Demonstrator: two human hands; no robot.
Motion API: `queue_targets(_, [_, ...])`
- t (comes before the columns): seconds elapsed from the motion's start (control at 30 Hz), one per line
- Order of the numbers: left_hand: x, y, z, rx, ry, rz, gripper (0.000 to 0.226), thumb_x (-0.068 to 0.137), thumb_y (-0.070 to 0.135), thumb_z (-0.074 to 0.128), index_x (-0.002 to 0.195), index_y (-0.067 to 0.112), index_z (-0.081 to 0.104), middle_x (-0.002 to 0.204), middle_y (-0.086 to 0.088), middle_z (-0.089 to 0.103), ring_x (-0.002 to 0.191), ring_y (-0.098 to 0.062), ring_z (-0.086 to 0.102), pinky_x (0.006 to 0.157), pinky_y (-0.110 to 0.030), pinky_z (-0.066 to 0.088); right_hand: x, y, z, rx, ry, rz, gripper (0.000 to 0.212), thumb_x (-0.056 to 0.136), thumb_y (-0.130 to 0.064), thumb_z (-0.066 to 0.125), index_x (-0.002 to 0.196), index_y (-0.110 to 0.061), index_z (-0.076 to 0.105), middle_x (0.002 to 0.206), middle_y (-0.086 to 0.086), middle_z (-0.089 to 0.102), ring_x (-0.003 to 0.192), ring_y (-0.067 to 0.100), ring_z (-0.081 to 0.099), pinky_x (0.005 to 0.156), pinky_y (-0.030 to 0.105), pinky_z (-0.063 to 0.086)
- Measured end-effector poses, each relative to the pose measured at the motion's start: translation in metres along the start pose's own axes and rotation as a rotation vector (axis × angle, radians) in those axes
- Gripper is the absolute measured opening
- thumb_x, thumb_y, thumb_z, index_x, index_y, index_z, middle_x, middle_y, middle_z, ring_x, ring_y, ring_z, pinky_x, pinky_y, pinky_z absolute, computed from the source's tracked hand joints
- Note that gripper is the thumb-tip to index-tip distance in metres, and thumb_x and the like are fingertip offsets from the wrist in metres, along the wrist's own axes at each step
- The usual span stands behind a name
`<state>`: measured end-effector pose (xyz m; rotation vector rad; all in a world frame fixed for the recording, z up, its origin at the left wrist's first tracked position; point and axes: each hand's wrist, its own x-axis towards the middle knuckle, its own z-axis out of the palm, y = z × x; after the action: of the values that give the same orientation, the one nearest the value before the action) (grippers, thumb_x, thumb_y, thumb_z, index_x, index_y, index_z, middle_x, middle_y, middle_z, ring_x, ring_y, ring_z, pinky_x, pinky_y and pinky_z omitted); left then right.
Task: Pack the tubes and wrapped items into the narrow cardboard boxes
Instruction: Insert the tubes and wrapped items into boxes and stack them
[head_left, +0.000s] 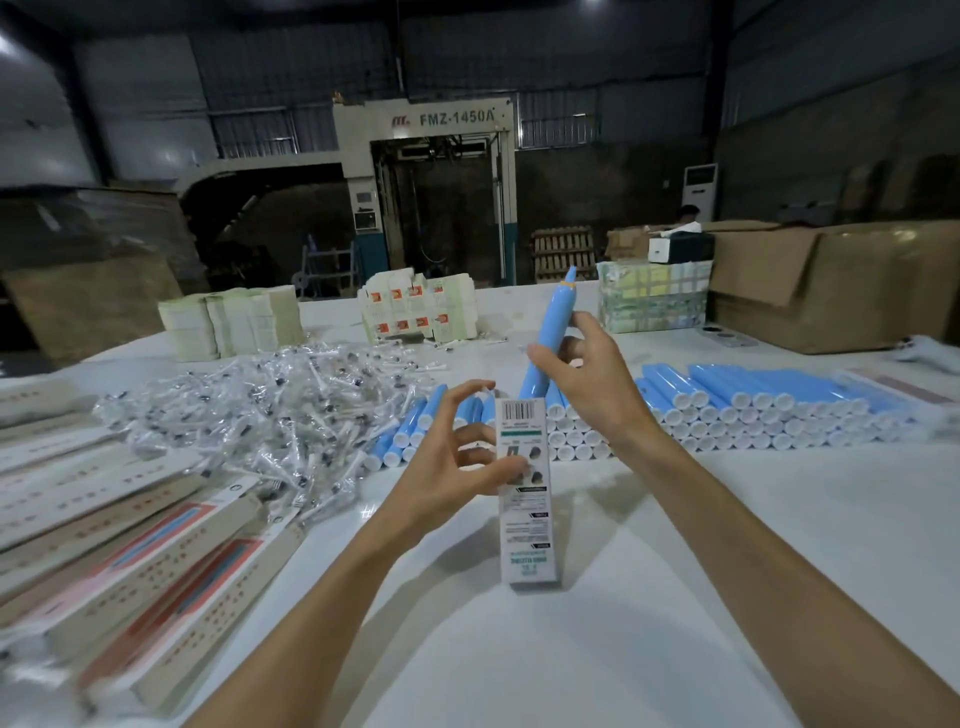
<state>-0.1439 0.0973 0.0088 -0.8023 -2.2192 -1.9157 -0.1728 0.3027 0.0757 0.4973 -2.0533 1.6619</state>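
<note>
Both hands were raised over the white table (597, 660). The left hand (452, 462) was curled about a narrow cardboard box (525, 525), which was held upright with its lower end on the table. The thumb was laid on the printed face and the other fingers were bent at the box's left edge, the forefinger arched near its top. The right hand (589, 376) was closed round a blue tube (553, 325), which was gripped near its middle between thumb and fingers. This tube was tilted, its pointed tip up and away from the person, and its lower end was set at the mouth of the box, just behind the barcode; whether it was inside could not be told. To the right of the right hand, a stack of blue tubes (753, 410) was laid in rows with white caps toward the person, and a few loose tubes (410, 431) were seen just beyond the left hand. Left of the left hand, a heap of wrapped items (260, 415) in clear plastic was spread on the table, and nearer the person on that side long boxes (130, 566) were laid flat side by side. Well beyond both hands, bundles of flat cartons (234, 322) were stacked, with large brown cartons (831, 280) far beyond the right hand.
</note>
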Motion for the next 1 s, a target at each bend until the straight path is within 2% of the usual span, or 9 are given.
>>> queue_targets(0.1, [0.001,0.001,0.003,0.008,0.022,-0.001,0.081,0.085,0.031,0.093,0.147,0.049,0.044,0.105,-0.011,0.076,0.099,-0.030,0.078,0.077,-0.035,0.065,0.005,-0.007,-0.005,-0.149,-0.111,0.075,0.025,0.098,-0.032,0.068,0.118,-0.023,0.057,0.097,0.007,0.073,0.091,0.029,0.070,0.082,0.050,0.056])
queue_targets(0.23, [0.000,0.001,0.002,0.058,0.076,0.023,0.081,0.085,0.037,0.092,0.147,0.052,0.043,0.106,-0.008,0.078,0.098,-0.025,0.078,0.081,-0.033,0.064,0.007,-0.014,0.001,-0.339,-0.312,0.079,0.021,0.096,-0.035,0.068,0.091,-0.017,0.060,0.082,-0.001,0.054,0.069,0.014,0.050,0.064,0.033,0.040])
queue_targets(0.33, [-0.002,0.002,-0.003,0.028,0.071,0.014,0.076,0.088,0.035,0.090,0.143,0.056,0.043,0.110,-0.008,0.080,0.101,-0.027,0.079,0.082,-0.035,0.065,0.007,-0.014,0.011,-0.434,-0.259,0.021,0.050,0.103,-0.055,0.055,0.075,-0.013,0.055,0.070,0.000,0.050,0.061,0.015,0.045,0.059,0.035,0.035])
queue_targets(0.43, [-0.003,-0.001,-0.003,0.020,0.076,0.001,0.075,0.092,0.030,0.087,0.146,0.056,0.042,0.109,-0.009,0.080,0.102,-0.027,0.080,0.080,-0.031,0.064,0.003,-0.007,0.023,-0.642,-0.121,-0.054,0.057,0.105,-0.056,0.046,0.064,-0.017,0.046,0.062,-0.003,0.048,0.056,0.015,0.046,0.053,0.034,0.031])
queue_targets(0.6, [-0.003,-0.008,-0.007,-0.005,0.103,-0.042,0.074,0.097,0.027,0.082,0.154,0.046,0.039,0.105,-0.011,0.077,0.102,-0.023,0.080,0.081,-0.030,0.062,-0.006,0.011,0.040,-0.819,-0.107,-0.134,0.050,0.106,-0.056,0.037,0.075,-0.020,0.052,0.076,-0.002,0.058,0.071,0.024,0.058,0.060,0.039,0.039])
queue_targets(0.73, [-0.003,-0.010,-0.023,-0.011,0.247,-0.070,0.069,0.100,0.027,0.078,0.151,0.054,0.041,0.114,-0.006,0.079,0.105,-0.020,0.078,0.082,-0.031,0.062,-0.019,0.026,0.054,-0.542,0.058,-0.149,0.038,0.106,-0.056,0.041,0.129,-0.026,0.047,0.101,-0.016,0.060,0.082,0.001,0.055,0.068,0.027,0.041])
queue_targets(0.83, [0.000,-0.009,-0.044,-0.023,0.381,-0.077,0.067,0.102,0.019,0.070,0.153,0.049,0.039,0.115,0.002,0.080,0.107,-0.018,0.076,0.086,-0.040,0.057,-0.025,0.050,0.068,-0.373,0.185,-0.055,0.013,0.109,-0.035,0.042,0.112,-0.025,0.051,0.086,-0.015,0.061,0.074,0.003,0.060,0.060,0.029,0.042])
queue_targets(0.9, [0.001,-0.003,-0.060,-0.023,0.468,-0.063,0.067,0.099,0.029,0.071,0.155,0.047,0.039,0.114,0.003,0.080,0.100,-0.012,0.077,0.082,-0.036,0.057,-0.030,0.068,0.084,-0.408,0.055,0.039,0.016,0.109,-0.023,0.046,0.098,-0.022,0.057,0.087,-0.006,0.065,0.079,0.016,0.064,0.064,0.033,0.045])
queue_targets(1.0, [-0.003,0.000,-0.081,-0.023,0.543,-0.033,0.071,0.090,0.042,0.069,0.156,0.045,0.042,0.112,0.000,0.078,0.092,-0.013,0.078,0.082,-0.040,0.061,-0.045,0.081,0.123,-0.444,-0.297,-0.045,0.017,0.105,-0.016,0.057,0.117,-0.021,0.067,0.116,0.000,0.066,0.107,0.017,0.061,0.085,0.024,0.047])
